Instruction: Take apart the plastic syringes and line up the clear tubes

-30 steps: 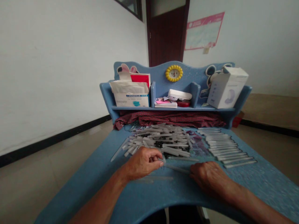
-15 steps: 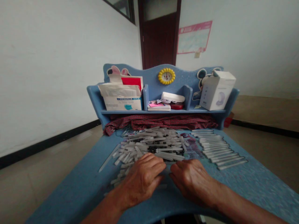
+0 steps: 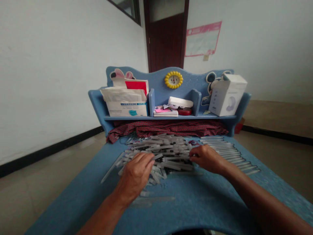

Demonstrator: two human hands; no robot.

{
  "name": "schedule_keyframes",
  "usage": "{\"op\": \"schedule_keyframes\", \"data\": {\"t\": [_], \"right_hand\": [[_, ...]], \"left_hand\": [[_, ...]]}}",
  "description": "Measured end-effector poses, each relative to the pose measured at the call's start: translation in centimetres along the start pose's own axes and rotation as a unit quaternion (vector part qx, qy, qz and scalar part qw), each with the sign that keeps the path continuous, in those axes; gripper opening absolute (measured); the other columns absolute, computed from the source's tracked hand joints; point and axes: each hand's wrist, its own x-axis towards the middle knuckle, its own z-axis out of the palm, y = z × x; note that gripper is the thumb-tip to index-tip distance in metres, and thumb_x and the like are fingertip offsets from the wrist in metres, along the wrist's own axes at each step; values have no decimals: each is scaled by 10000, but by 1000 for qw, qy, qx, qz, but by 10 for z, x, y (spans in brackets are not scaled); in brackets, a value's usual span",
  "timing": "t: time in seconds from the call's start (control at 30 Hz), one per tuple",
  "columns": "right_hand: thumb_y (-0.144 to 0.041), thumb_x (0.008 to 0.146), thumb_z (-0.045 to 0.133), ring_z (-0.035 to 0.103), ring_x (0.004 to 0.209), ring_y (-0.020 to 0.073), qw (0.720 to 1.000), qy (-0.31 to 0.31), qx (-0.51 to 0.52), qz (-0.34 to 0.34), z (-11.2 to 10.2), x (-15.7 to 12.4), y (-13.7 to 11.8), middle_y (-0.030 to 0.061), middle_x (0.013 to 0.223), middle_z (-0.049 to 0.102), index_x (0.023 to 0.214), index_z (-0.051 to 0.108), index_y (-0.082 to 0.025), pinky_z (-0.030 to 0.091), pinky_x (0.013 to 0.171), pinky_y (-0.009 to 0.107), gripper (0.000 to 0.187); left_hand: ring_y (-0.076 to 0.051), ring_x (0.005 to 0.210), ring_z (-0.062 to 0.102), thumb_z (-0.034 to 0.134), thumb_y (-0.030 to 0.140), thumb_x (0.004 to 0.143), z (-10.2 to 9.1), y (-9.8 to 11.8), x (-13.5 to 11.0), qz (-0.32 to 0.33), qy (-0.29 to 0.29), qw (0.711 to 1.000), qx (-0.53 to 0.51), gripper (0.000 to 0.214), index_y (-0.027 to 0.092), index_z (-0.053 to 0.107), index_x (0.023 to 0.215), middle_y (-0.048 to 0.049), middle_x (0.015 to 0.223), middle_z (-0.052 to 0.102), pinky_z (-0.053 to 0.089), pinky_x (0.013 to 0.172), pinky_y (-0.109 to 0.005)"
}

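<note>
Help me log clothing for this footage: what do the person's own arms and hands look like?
The left hand and right hand are ungloved, with five-fingered human shape. The left forearm and right forearm are bare: no sleeve, watch or bracelet shows. Rings cannot be ruled out.

Blurred lettering on the mask box (image 3: 119, 111), on the white box (image 3: 217, 98), on the pink-bordered poster (image 3: 203, 40), none readable

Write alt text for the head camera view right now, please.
A person's left hand and right hand are at a loose heap of translucent tubes on a blue desk; whether they hold any is unclear. A neat row of similar tubes lies at right; behind, a shelf holds boxes.
</note>
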Motion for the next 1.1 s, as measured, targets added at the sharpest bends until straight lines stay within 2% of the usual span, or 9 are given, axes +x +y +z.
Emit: {"op": "schedule_keyframes", "data": {"t": [0.17,0.33,0.47,0.63,0.87,1.1], "right_hand": [[-233,818,502,607,717,143,1000,29,7,-2,18,1,2,27,750,681,796,687,-203,367,637,221,189],[-249,845,471,606,693,143,998,53,35,8,19,5,7,40,760,679,853,680,-193,376,631,220,216],[-226,826,476,618,761,156,998,47,31,23,20,9,13,48,851,689,864,682,-198,384,673,227,212],[-222,809,472,624,743,172,998,36,9,52,25,11,23,49,817,696,858,693,-214,376,647,236,226],[-229,791,492,613,743,186,999,24,3,40,32,14,22,53,770,687,822,698,-234,352,619,243,208],[-209,779,498,596,703,155,999,20,42,20,37,19,24,32,721,661,787,692,-226,361,640,229,194]], "left_hand": [[-206,849,624,469,208,863,-4,-3,0,-64,43,997,18,167,151,593,959,-87,893,658,489,794,-323],[-210,834,635,482,234,856,-8,-3,1,-115,50,992,12,185,123,599,946,-94,888,664,489,783,-322],[-193,805,646,492,255,849,-9,-1,3,-139,58,989,-7,185,138,606,936,-72,882,675,502,757,-303],[-180,749,660,492,295,840,-10,-2,4,-152,82,985,-24,195,165,620,910,-42,846,689,522,726,-294],[-181,763,662,474,319,841,-7,-2,3,-147,61,987,-22,225,160,625,892,-49,847,694,525,725,-289],[-185,788,656,464,325,845,-7,0,5,-147,44,988,-31,232,160,626,870,-58,851,691,519,743,-299]]}}
